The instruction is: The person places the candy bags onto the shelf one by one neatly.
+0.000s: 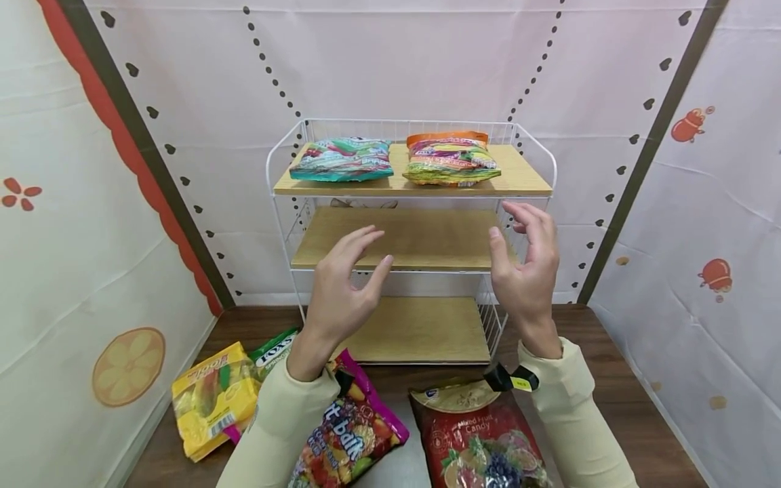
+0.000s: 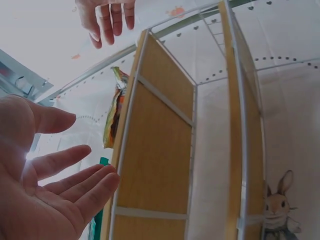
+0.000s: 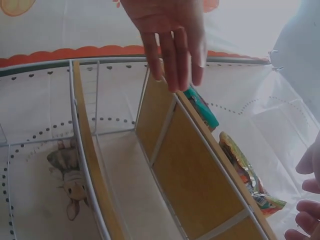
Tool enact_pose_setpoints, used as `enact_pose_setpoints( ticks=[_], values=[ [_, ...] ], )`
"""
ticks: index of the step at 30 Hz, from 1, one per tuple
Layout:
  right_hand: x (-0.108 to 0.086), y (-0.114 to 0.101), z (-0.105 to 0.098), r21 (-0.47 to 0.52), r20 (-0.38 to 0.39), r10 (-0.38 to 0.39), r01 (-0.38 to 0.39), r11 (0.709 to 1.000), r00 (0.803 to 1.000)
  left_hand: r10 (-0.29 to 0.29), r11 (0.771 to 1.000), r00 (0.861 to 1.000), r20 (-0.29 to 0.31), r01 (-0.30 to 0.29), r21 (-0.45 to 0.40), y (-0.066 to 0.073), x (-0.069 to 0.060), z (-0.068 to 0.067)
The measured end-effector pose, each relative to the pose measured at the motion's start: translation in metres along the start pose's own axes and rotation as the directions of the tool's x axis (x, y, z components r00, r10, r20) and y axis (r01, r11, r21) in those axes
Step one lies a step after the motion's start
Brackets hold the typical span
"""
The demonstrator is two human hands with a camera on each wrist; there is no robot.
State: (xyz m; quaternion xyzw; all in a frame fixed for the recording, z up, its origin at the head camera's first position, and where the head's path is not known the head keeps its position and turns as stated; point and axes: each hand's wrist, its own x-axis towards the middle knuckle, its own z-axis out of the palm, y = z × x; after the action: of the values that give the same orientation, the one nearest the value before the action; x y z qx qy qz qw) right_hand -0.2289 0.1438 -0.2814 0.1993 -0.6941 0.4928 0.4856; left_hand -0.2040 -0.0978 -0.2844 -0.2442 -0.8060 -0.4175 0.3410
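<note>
My left hand is raised before the middle shelf board, fingers loosely extended and holding nothing. Level with it on the other side, my right hand hovers near the rack's right edge, thumb and fingers apart, also with nothing in it. Behind both hands stands a white wire rack with wooden boards. On its top board lie a teal candy bag at the left and an orange and yellow candy bag beside it. In the left wrist view the orange and yellow bag overhangs the board's edge.
In front of the rack, a red mixed fruit candy bag lies under the right forearm. A purple-edged candy bag, a yellow bag and a green Fox's bag lie to the left on the dark wooden table. Printed cloth walls surround everything.
</note>
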Motion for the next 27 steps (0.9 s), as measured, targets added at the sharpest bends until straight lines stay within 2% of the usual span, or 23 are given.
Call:
enact_pose_setpoints(
  ticks=[11, 16, 20, 24, 27],
  values=[
    [-0.020, 0.008, 0.007, 0.053, 0.074, 0.034, -0.038, 0.998, 0.997, -0.072, 0.997, 0.997, 0.041, 0.070, 0.043, -0.027, -0.035, -0.008],
    [-0.029, 0.013, 0.012, 0.074, 0.119, 0.058, -0.067, 0.995, 0.991, -0.121, 0.990, 0.992, 0.031, 0.119, 0.071, -0.040, -0.048, -0.017],
    [-0.037, 0.008, 0.020, 0.093, 0.166, 0.080, -0.096, 0.991, 0.983, -0.174, 0.981, 0.985, 0.020, 0.171, 0.096, -0.049, -0.061, -0.023],
    [-0.042, -0.011, 0.029, 0.112, 0.204, 0.081, -0.106, 0.988, 0.976, -0.219, 0.969, 0.976, 0.016, 0.216, 0.124, -0.057, -0.074, -0.030],
    [-0.051, -0.007, 0.039, 0.121, 0.236, 0.060, -0.091, 0.988, 0.970, -0.261, 0.953, 0.965, -0.007, 0.259, 0.155, -0.064, -0.084, -0.038]
  ],
)
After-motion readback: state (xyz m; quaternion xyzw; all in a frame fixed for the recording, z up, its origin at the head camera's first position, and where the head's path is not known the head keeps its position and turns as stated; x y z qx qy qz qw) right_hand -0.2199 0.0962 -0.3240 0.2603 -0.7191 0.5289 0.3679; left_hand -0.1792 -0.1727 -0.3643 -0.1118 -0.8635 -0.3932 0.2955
